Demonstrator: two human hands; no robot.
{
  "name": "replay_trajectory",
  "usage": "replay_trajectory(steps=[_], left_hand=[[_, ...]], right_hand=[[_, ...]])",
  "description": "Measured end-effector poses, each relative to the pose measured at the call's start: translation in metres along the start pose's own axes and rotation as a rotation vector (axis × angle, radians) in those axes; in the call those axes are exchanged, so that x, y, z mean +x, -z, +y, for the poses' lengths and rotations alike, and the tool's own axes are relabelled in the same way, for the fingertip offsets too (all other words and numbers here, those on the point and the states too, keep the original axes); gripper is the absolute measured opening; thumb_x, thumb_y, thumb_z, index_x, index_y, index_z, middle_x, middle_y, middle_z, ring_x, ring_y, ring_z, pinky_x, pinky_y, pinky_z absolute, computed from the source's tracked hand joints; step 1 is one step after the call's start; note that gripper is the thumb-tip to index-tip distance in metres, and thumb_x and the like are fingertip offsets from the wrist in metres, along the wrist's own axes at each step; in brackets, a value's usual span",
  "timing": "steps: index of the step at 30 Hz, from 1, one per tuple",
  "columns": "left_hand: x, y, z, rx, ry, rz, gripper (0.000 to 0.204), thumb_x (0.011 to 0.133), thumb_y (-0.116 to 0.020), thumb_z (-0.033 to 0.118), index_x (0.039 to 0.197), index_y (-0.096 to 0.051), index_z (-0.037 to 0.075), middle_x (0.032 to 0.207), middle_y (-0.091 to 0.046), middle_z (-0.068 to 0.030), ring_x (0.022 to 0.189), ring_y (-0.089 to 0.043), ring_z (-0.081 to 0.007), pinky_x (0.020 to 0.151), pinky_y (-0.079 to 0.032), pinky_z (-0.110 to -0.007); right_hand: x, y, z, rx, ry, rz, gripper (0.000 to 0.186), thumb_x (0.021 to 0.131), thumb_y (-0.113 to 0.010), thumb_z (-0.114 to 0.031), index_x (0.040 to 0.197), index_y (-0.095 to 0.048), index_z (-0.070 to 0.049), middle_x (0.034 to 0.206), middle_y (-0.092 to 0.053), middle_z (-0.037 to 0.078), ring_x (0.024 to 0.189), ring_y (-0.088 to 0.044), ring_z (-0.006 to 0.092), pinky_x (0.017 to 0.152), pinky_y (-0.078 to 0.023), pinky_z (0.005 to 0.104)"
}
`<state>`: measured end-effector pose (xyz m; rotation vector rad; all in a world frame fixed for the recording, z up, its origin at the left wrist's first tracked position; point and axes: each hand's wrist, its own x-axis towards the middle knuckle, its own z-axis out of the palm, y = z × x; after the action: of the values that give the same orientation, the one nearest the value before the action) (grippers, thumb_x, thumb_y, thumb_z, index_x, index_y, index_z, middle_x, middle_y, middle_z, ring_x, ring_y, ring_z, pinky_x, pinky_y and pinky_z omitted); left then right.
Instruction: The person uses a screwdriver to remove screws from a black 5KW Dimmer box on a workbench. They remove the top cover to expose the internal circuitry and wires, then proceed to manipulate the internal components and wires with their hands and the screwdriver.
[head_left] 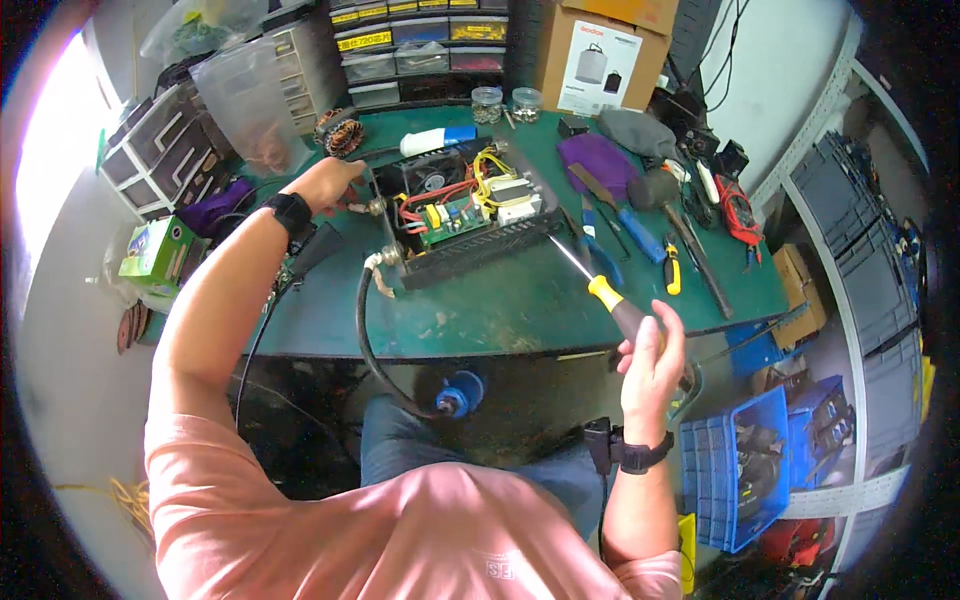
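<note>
Screwdriver [611,300] sits in the right fingers [670,322], tip near opened casing [480,249].

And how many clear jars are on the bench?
2: one jar before the right end of the drawers, the other jar just right of it, by the carton. Any behind the clutter would be hidden.

There are two hands [652,375], two wristbands [645,456], one held screwdriver [610,297], one opened device [470,225], one bench [480,325], two jars [487,106], one hammer [699,256], one green box [160,252], one blue plug [461,392], one pink shirt [420,540] and one white-blue tube [438,140].
</note>
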<state>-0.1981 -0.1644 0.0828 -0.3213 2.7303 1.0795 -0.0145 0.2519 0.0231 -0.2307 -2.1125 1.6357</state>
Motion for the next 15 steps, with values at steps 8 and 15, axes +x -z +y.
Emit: replay_trajectory(steps=[8,15], left_hand=[[0.008,0.0,0.009,0.242,-0.017,0.052,0.061,0.092,-0.043,0.052,0.109,-0.059,-0.005,0.093,-0.066,-0.0164,0.074,-0.063,-0.0272,0.063,-0.05,-0.038],[0.018,-0.014,0.006,0.753,-0.412,0.018,0.034,0.095,-0.042,0.032,0.107,-0.059,0.005,0.083,-0.06,-0.0261,0.082,-0.06,-0.0422,0.07,-0.046,-0.05]], right_hand=[[-0.008,-0.009,0.004,-0.145,0.273,0.065,0.043,0.087,-0.061,-0.014,0.126,-0.046,-0.002,0.088,-0.052,0.011,0.076,-0.052,0.0214,0.069,-0.044,0.0338],[-0.006,-0.006,0.007,-0.124,0.285,0.01,0.044,0.083,-0.063,-0.004,0.123,-0.045,-0.003,0.095,-0.048,0.006,0.082,-0.049,0.015,0.072,-0.045,0.0281]])
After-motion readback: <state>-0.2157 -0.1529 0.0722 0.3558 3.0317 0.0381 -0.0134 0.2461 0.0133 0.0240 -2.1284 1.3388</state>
